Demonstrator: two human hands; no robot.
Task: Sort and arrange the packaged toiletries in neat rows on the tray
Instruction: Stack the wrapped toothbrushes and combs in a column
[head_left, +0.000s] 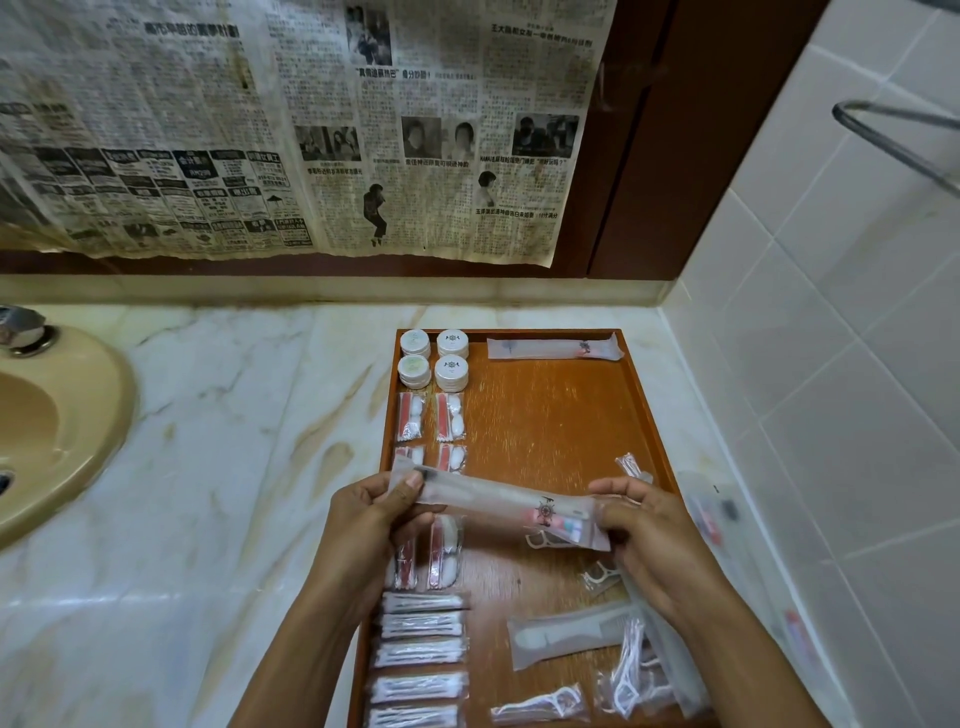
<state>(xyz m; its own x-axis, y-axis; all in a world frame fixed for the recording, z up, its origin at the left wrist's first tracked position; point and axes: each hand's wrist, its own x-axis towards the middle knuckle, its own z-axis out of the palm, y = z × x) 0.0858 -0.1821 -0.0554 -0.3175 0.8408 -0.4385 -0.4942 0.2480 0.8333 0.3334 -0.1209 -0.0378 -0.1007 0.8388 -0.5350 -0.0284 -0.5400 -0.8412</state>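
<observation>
A long frosted toothbrush packet (498, 506) is held level above the middle of the wooden tray (550, 415), pinched at both ends. Its left end is gripped between thumb and fingers of the left hand (376, 512); its right end, where the printed logo and small tube show through, is pinched by the right hand (636, 525). Neither hand is spread; both are curled onto the packet.

Along the tray's left side, neat rows are seen. At the far left corner, four round white soaps (434, 358) are set two by two. Just nearer than these, cotton packets (431, 418) with red strips are lined in pairs, some hidden under the held packet. At the near left, swab packets (421, 652) are stacked in a single column.

At the tray's far edge, a second toothbrush packet (553, 348) is laid flat crosswise. On the near right, a comb packet (569, 634) and loose floss-pick packets (540, 704) are scattered unsorted. Just off the tray's right rim, another clear packet (714, 512) is seen, blurred. The tray is set on a marble counter (234, 441), with a beige sink (57, 431) well to its left.
</observation>
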